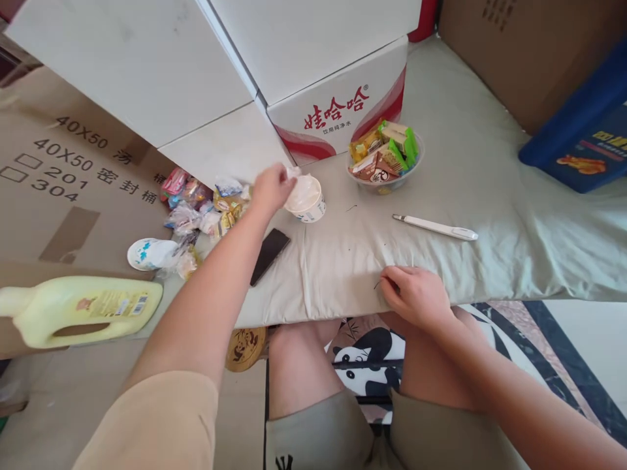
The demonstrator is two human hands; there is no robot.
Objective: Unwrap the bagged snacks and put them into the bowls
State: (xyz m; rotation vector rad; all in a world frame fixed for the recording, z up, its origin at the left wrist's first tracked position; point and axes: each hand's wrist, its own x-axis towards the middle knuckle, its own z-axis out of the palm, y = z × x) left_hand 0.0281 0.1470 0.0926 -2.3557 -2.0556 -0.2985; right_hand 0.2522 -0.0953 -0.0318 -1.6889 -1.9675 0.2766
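Note:
At the rim of a white paper cup my left hand pinches a piece of clear plastic wrapper. More translucent material shows inside the cup, but I cannot make out what it is. My right hand rests near the front edge of the cloth-covered surface, its fingers curled closed. A thin dark strand sticks out by those fingertips; whether they grip it is hidden. A white, pen-like tool lies beyond that hand. Below my left wrist is a black phone, partly covered by the forearm.
A clear bowl of packaged snacks stands before a white carton. Several wrapped items are heaped at left, near a tipped paper cup and a yellow jug. A blue box stands at right.

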